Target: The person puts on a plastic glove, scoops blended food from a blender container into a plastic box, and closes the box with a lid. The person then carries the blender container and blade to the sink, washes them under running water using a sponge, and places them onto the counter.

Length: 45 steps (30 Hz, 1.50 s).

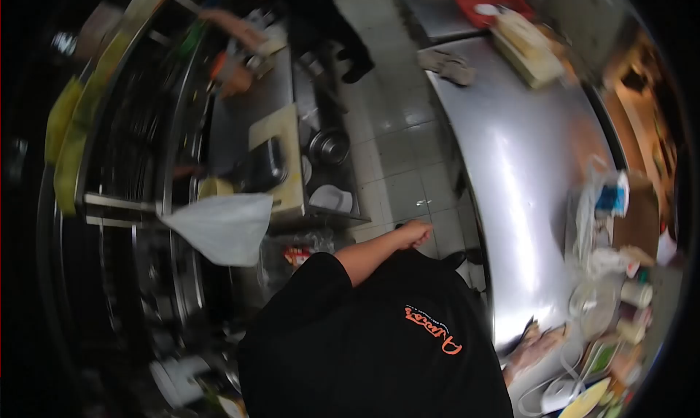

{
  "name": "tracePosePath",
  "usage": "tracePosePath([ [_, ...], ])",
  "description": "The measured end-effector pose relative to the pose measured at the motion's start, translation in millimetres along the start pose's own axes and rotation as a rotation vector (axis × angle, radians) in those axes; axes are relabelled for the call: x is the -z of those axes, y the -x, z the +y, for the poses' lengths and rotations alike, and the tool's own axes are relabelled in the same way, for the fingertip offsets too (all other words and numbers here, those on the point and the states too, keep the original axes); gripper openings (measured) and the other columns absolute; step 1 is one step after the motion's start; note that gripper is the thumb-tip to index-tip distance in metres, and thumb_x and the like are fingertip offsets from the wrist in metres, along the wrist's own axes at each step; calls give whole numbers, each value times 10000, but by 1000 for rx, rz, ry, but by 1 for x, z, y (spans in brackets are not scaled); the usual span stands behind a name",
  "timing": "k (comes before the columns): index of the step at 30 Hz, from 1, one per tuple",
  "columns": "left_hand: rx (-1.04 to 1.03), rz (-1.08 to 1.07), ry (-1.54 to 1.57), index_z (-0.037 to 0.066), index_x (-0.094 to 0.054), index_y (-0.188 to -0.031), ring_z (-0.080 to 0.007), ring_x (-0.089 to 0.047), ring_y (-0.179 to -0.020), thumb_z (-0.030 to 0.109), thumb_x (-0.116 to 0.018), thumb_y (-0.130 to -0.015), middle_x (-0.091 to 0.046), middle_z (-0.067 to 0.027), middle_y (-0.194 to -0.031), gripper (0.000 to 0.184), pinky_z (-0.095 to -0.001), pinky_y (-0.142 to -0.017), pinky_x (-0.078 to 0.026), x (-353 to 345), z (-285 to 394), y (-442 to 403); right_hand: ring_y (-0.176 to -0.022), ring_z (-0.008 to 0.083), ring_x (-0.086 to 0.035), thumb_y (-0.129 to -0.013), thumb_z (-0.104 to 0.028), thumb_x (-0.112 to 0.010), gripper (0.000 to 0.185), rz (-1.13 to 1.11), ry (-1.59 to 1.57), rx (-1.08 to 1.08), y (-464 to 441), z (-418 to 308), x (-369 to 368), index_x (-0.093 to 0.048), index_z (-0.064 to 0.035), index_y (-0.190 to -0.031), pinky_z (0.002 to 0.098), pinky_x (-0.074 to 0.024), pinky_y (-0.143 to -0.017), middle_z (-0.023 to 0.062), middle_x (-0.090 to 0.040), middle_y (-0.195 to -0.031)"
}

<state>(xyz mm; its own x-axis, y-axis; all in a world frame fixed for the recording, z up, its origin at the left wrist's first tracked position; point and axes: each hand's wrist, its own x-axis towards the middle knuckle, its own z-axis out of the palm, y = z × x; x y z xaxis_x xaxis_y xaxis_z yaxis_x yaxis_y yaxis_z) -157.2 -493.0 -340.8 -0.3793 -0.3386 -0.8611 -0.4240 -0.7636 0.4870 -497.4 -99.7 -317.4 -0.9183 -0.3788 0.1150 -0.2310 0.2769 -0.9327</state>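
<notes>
While L hand (415,233) is fisted over the floor, R hand (536,349) is at a long, shiny stainless-steel counter (510,221)

Writing: black short-sleeved T-shirt (350,360) w/ orange script (434,330), upside down from this view; capital "A" legible, rest uncertain. Thin pale line next to it too small to read. Blue-and-white pack (612,198) along counter's R side, label blurred. Red-and-white packet (295,255) on L, near clear plastic, also unreadable.

Pose: L forearm angled fwd & inward, fingers curled tight; can't tell if anything's inside. R arm mostly hidden; hand low at counter's near end, fingers blurred, can't tell how wide or if holding. Small dark-brown item (529,330) right by R fingers, contact unclear.
</notes>
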Motion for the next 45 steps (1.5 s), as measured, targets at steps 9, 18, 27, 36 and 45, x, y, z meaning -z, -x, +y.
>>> tracePosePath([
  [9,232,1425,-904,58,-619,-1104,-313,-642,-972,333,-628,-819,-644,-176,-1081,396,-448,-809,-515,246,-304,64,-1227,433,-413,-967,-304,-391,425,-335,562,999,-59,-103,-256,-538,10,-1213,509,-322,-1034,248,-465,-1315],
  [18,-147,1197,204,37,-168,-1464,-258,-453,-1251,431,-715,-764,-393,-189,-1415,972,-362,-935,-454,276,-270,159,-652,118,-564,-849,22,-466,217,-1366,23,320,38,-277,-487,-644,-18,-967,261,-471,-562,40,-623,-771],
  [27,-475,-450,1505,165,-531,-1229,-214,-537,-1105,783,-370,-801,-582,-57,-1216,768,-433,-935,-421,153,-85,168,-875,250,-618,-878,-195,-545,251,-1597,-397,-175,258,-261,-492,-605,-9,-1036,378,-509,-779,126,-634,-958],
  [36,-800,-187,233,-10,-344,-1409,-263,-510,-1219,478,-292,-996,-634,-182,-1162,642,-392,-1089,-255,201,-93,159,-870,226,-603,-898,-230,-521,264,-543,-400,-424,72,-258,-328,-637,-83,-1083,378,-499,-793,137,-631,-963],
  [45,171,86,103,49,-302,-1444,-257,-328,-1362,519,-350,-972,-376,-166,-1452,668,-434,-1094,-261,224,-214,51,-1006,423,-575,-904,-335,-476,417,-102,1010,-155,45,-93,-54,-582,-57,-1197,433,-461,-880,266,-592,-1120],
])
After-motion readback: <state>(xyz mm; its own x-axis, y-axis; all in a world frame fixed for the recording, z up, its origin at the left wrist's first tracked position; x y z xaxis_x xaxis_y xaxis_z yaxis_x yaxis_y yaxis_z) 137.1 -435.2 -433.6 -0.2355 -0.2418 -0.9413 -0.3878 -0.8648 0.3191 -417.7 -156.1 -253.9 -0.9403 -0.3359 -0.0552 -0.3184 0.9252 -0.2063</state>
